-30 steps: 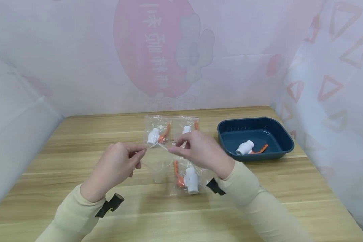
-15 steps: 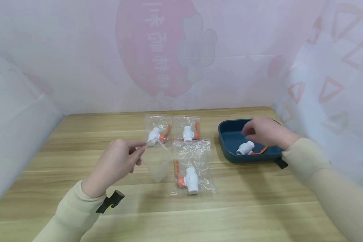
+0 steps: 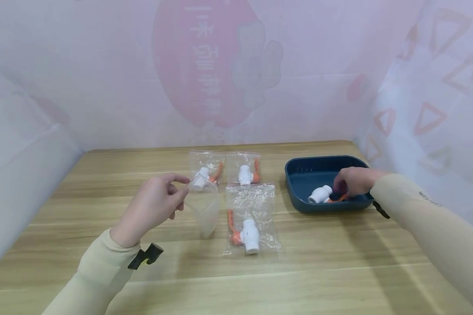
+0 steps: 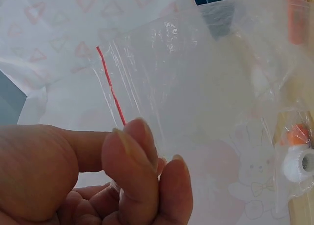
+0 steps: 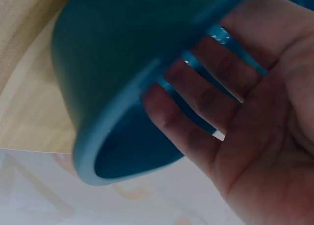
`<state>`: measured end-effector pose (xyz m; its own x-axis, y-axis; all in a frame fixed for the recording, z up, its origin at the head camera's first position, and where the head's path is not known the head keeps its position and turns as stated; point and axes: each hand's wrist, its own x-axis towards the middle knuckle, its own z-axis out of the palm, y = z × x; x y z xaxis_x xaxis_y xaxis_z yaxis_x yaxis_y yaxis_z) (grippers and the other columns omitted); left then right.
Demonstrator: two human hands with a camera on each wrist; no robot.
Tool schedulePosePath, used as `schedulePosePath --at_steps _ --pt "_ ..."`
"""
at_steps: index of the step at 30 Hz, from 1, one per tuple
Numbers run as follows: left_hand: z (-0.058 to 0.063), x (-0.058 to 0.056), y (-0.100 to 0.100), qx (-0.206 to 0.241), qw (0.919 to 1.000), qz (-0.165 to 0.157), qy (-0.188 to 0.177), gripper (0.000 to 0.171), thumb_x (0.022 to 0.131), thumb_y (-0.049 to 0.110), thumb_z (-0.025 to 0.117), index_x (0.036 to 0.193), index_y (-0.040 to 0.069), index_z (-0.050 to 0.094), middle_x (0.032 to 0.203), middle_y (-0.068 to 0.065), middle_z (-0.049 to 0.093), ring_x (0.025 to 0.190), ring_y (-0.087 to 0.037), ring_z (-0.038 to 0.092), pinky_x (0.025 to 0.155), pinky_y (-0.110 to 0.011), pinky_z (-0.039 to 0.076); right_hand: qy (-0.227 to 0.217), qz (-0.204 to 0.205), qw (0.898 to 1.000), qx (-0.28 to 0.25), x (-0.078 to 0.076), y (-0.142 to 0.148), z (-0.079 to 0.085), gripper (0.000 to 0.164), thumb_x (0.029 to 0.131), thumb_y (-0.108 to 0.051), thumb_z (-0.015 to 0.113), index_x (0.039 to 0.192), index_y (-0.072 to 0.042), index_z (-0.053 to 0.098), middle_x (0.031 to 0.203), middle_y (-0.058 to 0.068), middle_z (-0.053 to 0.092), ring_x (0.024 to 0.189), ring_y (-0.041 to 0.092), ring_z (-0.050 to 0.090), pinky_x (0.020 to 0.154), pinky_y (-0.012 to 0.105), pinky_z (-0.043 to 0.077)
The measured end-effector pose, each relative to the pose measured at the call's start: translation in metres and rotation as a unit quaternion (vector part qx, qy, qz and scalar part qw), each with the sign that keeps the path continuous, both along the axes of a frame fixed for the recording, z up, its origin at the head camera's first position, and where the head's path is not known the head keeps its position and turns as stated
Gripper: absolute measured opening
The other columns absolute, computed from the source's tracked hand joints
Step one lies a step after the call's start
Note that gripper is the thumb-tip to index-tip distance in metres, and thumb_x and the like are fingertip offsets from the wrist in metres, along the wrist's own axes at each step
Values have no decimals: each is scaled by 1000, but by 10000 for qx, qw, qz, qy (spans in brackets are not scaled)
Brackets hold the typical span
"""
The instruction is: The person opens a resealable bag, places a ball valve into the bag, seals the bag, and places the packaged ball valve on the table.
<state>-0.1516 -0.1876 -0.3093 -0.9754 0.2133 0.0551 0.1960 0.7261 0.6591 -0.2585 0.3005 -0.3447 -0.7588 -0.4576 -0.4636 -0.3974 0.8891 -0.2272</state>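
My left hand (image 3: 151,208) pinches the mouth corner of a clear zip bag (image 3: 206,208) between thumb and index finger. The bag hangs open over the table, and its red seal line shows in the left wrist view. My right hand (image 3: 355,180) reaches down into a dark blue tray (image 3: 314,208), beside a white ball valve (image 3: 320,194) with an orange handle. Its fingertips are right at the handle; the tray rim hides them in the right wrist view, so I cannot tell whether they grip it.
Two bagged ball valves, one at the back left (image 3: 201,178) and one beside it (image 3: 245,175), lie behind the held bag. A third bagged valve (image 3: 250,236) lies nearer, at centre. Printed cloth walls (image 3: 114,87) enclose the wooden table (image 3: 181,286) at the back and sides.
My right hand has let go of the bag's edge, moved right and lowered into the tray. My left hand keeps holding the bag in nearly the same place.
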Motion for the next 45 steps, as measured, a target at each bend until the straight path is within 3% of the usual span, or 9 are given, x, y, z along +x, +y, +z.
schedulePosePath --at_steps 4,10,16,20,25,33,37,41,45 --pt "-1 -2 0 25 10000 -2 -56 28 97 10 57 124 1 61 59 1 61 49 -23 59 42 -26 38 15 -78 9999 62 -2 3 -8 17 81 4 74 92 -8 72 87 -2 65 80 17 58 73 37 54" --pt "-4 -4 1 0 10000 38 -79 26 97 11 56 121 2 63 60 2 63 48 -19 58 42 -26 38 -92 94 9997 216 -1 5 -9 26 77 8 68 74 -17 72 78 -6 63 73 13 54 65 31 50" --pt "-5 -5 2 12 9999 93 -58 24 96 11 55 117 4 64 61 3 64 49 -18 59 43 -26 39 -351 86 9988 318 2 4 0 27 78 9 63 77 -17 69 80 -4 58 71 16 51 61 30 46" --pt "-5 -5 1 43 9999 99 -109 22 96 10 54 114 4 65 61 3 65 49 -18 59 43 -26 39 -222 150 9996 -111 2 8 11 17 83 0 71 77 -16 68 77 -5 61 69 13 53 61 28 48" --pt "-4 -5 1 88 9998 134 -95 18 95 12 56 107 5 68 63 2 66 49 -18 59 44 -28 41 -2 -15 9955 -948 1 4 38 5 88 -14 76 87 -11 72 75 -2 66 66 15 58 61 29 52" --pt "-4 -5 1 -2 9995 293 134 18 95 13 59 99 5 74 66 2 67 49 -16 58 45 -28 42 1108 186 9914 -663 8 -28 73 7 88 5 70 87 -1 73 81 3 67 65 17 60 63 33 56" --pt "-3 -6 1 31 9996 266 134 20 94 11 58 103 3 74 68 1 69 51 -15 59 46 -29 44 1659 373 9828 -724 16 -51 88 12 84 10 71 90 0 74 86 5 69 71 19 59 68 38 56" --pt "-4 -8 2 14 9996 251 111 21 93 11 59 104 4 75 68 2 69 53 -15 60 45 -28 42 2328 711 9644 -1031 26 -76 108 15 82 8 75 94 -2 75 88 5 71 73 19 61 69 39 56" --pt "-4 -8 2 26 9996 258 101 20 93 13 59 103 4 75 68 3 69 53 -15 60 44 -27 41 3013 1161 9362 -1389 40 -103 129 18 80 7 77 94 -4 76 90 5 72 75 19 64 69 38 56"
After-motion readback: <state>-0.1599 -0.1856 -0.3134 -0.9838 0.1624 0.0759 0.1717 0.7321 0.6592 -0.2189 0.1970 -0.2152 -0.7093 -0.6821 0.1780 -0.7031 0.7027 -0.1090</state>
